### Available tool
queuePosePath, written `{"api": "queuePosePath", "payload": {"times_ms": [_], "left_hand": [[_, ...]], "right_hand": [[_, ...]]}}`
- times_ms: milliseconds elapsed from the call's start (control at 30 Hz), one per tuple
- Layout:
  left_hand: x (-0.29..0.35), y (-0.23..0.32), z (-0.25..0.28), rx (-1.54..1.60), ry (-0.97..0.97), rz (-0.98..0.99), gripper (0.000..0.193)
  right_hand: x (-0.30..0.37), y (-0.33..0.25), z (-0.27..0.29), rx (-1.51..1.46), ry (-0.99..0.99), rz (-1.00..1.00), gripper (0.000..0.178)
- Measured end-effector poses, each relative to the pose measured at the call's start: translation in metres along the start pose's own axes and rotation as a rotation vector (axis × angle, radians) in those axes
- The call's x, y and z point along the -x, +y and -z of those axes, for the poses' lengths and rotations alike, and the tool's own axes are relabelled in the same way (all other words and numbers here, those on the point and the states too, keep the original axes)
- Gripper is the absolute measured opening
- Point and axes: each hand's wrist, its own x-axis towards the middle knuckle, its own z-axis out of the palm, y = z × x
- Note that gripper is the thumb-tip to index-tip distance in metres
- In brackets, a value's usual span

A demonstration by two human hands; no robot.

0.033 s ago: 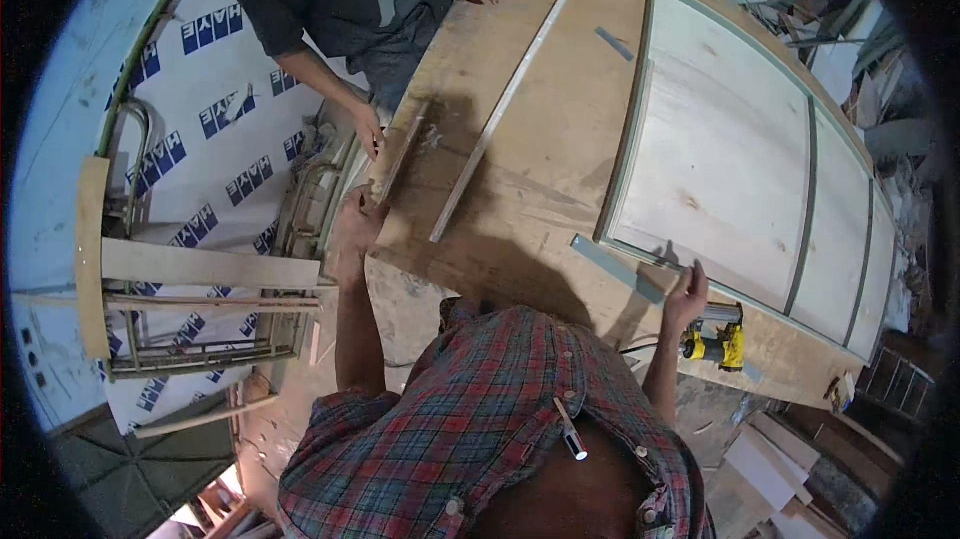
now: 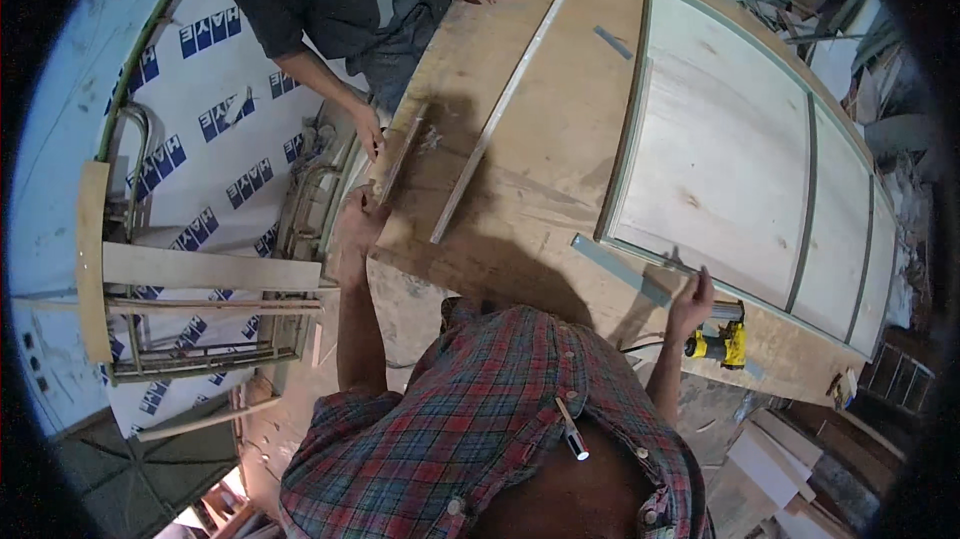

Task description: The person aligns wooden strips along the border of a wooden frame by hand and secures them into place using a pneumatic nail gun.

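At the table's left edge, my left hand [image 2: 358, 224] has its fingers closed at the near end of a short wooden strip [image 2: 403, 157]; the exact grip is partly hidden. My right hand [image 2: 690, 304] rests by the near edge of a large pale framed panel [image 2: 720, 159], fingers apart and bent, holding nothing visible. Dark greenish rails border the panel and divide it into sections. Just right of that hand lies a yellow and black nail gun [image 2: 722, 341]. A flat grey strip [image 2: 622, 269] lies to its left. Farther left, a long thin strip [image 2: 505, 104] crosses the table slantwise.
Across the table [image 2: 540, 154] stands a co-worker [image 2: 330, 9], one hand on the tabletop and the other near the short strip. A small grey piece [image 2: 612, 42] lies beyond the panel. A metal frame with boards [image 2: 210, 267] stands left; scrap boards [image 2: 765, 464] are piled lower right.
My right hand has shifted slightly to the right along the panel's near edge. My left hand and the strips are nearly where they were.
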Motion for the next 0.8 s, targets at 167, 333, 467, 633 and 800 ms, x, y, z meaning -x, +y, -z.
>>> {"api": "queuePosePath", "payload": {"times_ms": [167, 333, 467, 633, 800], "left_hand": [[-0.021, 0.01, -0.019, -0.23, -0.056, -0.038, 0.041], [-0.032, 0.018, -0.021, -0.252, -0.08, 0.057, 0.038], [-0.036, 0.019, -0.026, -0.215, -0.119, 0.095, 0.023], [-0.041, -0.028, -0.01, 0.37, -0.238, 0.093, 0.014], [0.006, 0.099, -0.044, 0.979, -0.515, -0.011, 0.019]], "right_hand": [[0.026, 0.038, 0.064, 0.101, 0.201, -0.28, 0.033], [0.05, 0.057, 0.096, 0.091, 0.262, -0.268, 0.037], [0.055, 0.022, 0.083, 0.04, 0.228, -0.452, 0.037], [0.039, 0.019, 0.032, -0.125, 0.139, -0.264, 0.031], [0.011, -0.095, -0.023, -0.34, -0.477, -0.298, 0.029]]}}
